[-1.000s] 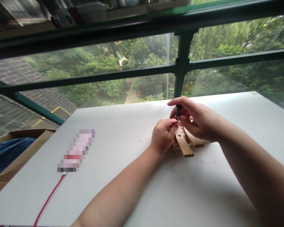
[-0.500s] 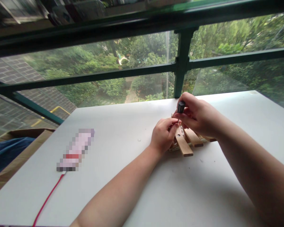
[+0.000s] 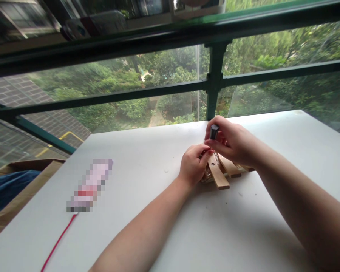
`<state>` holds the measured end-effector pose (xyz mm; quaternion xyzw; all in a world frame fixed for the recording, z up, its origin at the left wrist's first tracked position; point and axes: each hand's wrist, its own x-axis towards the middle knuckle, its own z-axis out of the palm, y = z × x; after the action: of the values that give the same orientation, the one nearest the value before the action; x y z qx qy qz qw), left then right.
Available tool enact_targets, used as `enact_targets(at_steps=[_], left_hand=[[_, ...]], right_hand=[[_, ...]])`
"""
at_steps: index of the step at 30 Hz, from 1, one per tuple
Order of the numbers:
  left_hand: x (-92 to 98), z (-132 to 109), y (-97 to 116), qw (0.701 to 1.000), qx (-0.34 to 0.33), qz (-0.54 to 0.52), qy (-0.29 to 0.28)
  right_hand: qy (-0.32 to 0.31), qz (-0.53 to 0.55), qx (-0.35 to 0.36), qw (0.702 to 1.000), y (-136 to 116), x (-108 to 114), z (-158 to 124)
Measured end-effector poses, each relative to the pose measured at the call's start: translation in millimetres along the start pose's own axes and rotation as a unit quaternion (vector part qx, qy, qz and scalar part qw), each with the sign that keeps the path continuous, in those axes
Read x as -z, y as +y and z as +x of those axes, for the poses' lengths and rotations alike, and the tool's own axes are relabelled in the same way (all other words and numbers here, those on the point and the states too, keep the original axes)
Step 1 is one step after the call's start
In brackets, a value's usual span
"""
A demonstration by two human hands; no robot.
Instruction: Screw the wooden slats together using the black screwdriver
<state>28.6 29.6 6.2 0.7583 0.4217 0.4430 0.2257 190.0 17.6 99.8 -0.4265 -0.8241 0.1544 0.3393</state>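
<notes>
My right hand is closed around a screwdriver with a black handle. The tool stands nearly upright, and its tip is hidden by my fingers. Below it lies a small wooden assembly with several flat wooden bars; the front bar has a dark screw or hole in it, and a second bar sits to its right. My left hand is closed at the assembly's left side, thumb and forefinger pinched by the screwdriver's lower end. What the pinch holds is hidden.
The white table carries a blurred-out flat object at the left, with a red cable running from it. A cardboard box with blue cloth stands off the left edge. Green railing and glass run behind.
The whole view has shifted slightly. Both hands stay at the wooden assembly, and the screwdriver handle leans a little differently.
</notes>
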Motion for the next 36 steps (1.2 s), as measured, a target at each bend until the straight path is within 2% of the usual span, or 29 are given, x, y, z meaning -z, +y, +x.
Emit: enact_targets(at_steps=[5,12,23,36], left_hand=[[-1.1,-0.5,0.3,1.0,-0.006,0.01,0.009],[-2.0,-1.1,-1.1,1.0,-0.003,0.016,0.001],[-2.2,-1.1,-0.6,0.999,-0.015,0.033,-0.004],[-0.8,-0.6,0.7,0.999,-0.016,0.029,0.0]], right_hand=[[-0.027,0.038,0.048,0.998,-2.4,3.9,-2.1],[-0.022,-0.02,0.02,0.999,-2.7,4.2,0.8],[0.021,-0.025,0.006,0.999,5.3,-2.7,3.4],[0.016,-0.029,0.003,0.999,1.5,-0.6,2.2]])
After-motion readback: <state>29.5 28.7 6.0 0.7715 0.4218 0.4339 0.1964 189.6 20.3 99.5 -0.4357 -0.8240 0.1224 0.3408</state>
